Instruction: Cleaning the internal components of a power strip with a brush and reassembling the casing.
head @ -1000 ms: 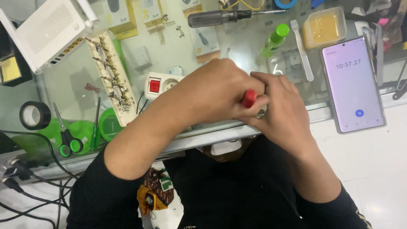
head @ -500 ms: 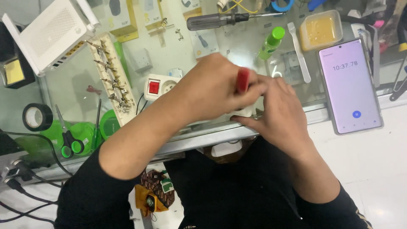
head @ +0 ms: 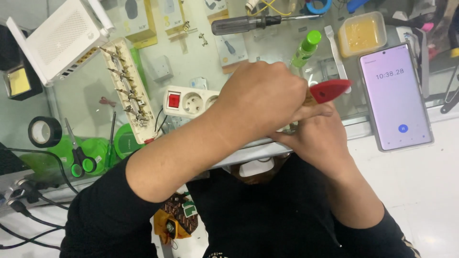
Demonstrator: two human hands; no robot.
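Note:
My left hand (head: 260, 98) reaches across from the lower left and is closed around a red-handled tool (head: 330, 90). The handle sticks out to the right past my knuckles; the tool's tip is hidden. Under that hand lies a white power strip (head: 189, 101) with a red switch, its right end covered. My right hand (head: 318, 141) sits just below and right of the left one at the glass desk's front edge (head: 239, 155). Its fingers are tucked beneath the left hand, so what they hold is hidden.
A phone (head: 394, 95) with a lit screen lies at the right. Behind are a dark-handled screwdriver (head: 248, 24), a green bottle (head: 306, 48) and a yellow container (head: 362, 32). At the left are a white router (head: 57, 40), an opened power strip (head: 126, 91), black tape (head: 44, 131), green scissors (head: 79, 155) and cables (head: 19, 210).
The red handle has swung out to the right, from upright between my hands to pointing toward the phone. My left hand has shifted slightly right over the strip.

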